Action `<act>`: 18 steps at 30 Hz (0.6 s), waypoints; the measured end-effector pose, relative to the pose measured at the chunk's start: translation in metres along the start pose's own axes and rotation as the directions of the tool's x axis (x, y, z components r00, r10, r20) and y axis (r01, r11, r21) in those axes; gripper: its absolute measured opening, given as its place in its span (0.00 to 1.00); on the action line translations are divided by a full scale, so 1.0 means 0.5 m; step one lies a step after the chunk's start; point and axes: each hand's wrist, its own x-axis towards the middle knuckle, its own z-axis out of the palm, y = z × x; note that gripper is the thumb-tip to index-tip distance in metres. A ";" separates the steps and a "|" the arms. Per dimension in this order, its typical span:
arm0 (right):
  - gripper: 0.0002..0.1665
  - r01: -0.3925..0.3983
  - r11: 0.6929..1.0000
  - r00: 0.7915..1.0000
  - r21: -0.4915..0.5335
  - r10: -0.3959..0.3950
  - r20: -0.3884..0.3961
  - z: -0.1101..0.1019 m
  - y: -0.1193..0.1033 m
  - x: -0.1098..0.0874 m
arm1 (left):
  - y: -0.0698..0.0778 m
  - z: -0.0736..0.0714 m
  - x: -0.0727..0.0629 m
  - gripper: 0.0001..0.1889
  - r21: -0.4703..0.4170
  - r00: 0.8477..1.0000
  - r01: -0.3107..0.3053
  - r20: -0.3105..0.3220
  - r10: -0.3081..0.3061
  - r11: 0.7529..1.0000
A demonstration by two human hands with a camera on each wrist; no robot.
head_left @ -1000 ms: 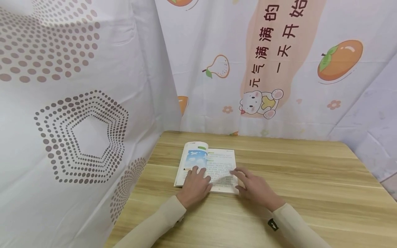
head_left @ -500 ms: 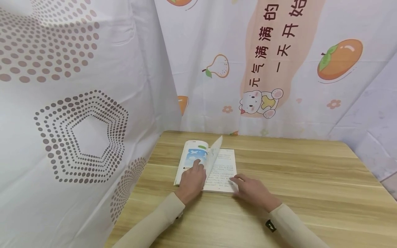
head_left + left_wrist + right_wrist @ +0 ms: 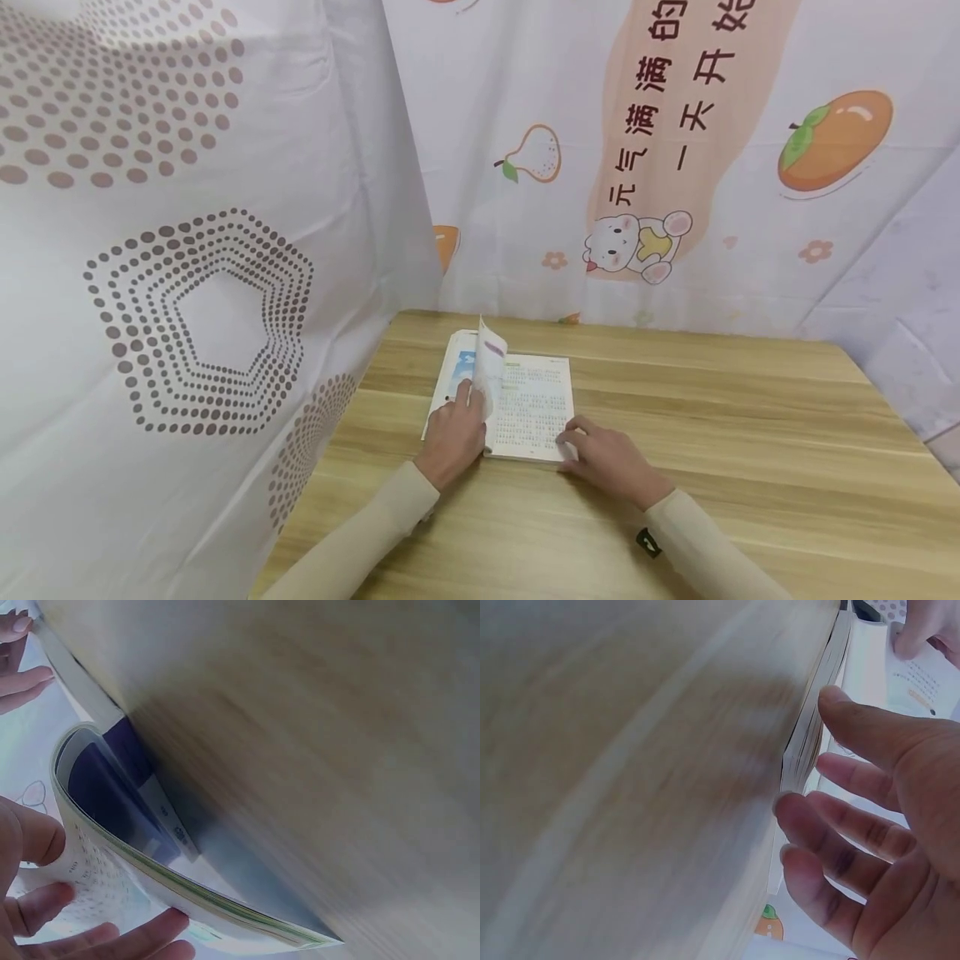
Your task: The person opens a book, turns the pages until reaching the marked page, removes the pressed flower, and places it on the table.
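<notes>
An open book with printed text lies on the wooden table, its left page carrying a blue picture. One leaf stands curved up near the spine, leaning over the left side. My left hand is at that leaf's lower edge; in the left wrist view its spread fingers touch the printed left-hand pages, which bow up from the table. At the book's lower right corner is my right hand. In the right wrist view its thumb lies by the page edges and the other fingers are loosely bent.
The wooden table stretches right and towards me. A white dotted curtain hangs along the left side, and a cloth printed with fruit hangs behind the far edge.
A leaf lifted from the right side has swung left over the picture page. My left hand has moved slightly left; my right hand has drawn a little down at the right corner.
</notes>
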 end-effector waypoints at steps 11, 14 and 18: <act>0.19 0.002 1.000 1.000 0.023 -0.002 -0.012 -0.004 -0.005 0.000 | -0.002 0.007 -0.001 0.20 -0.073 0.994 -0.016 -0.111 0.008 0.997; 0.18 -0.012 1.000 1.000 0.025 0.012 -0.008 -0.007 -0.005 0.001 | -0.003 0.006 0.002 0.18 -0.050 0.996 -0.012 -0.093 0.007 0.999; 0.17 -0.020 0.999 1.000 0.027 0.020 0.003 -0.008 -0.005 0.002 | -0.004 0.002 0.002 0.27 0.014 0.999 -0.006 -0.033 0.006 1.000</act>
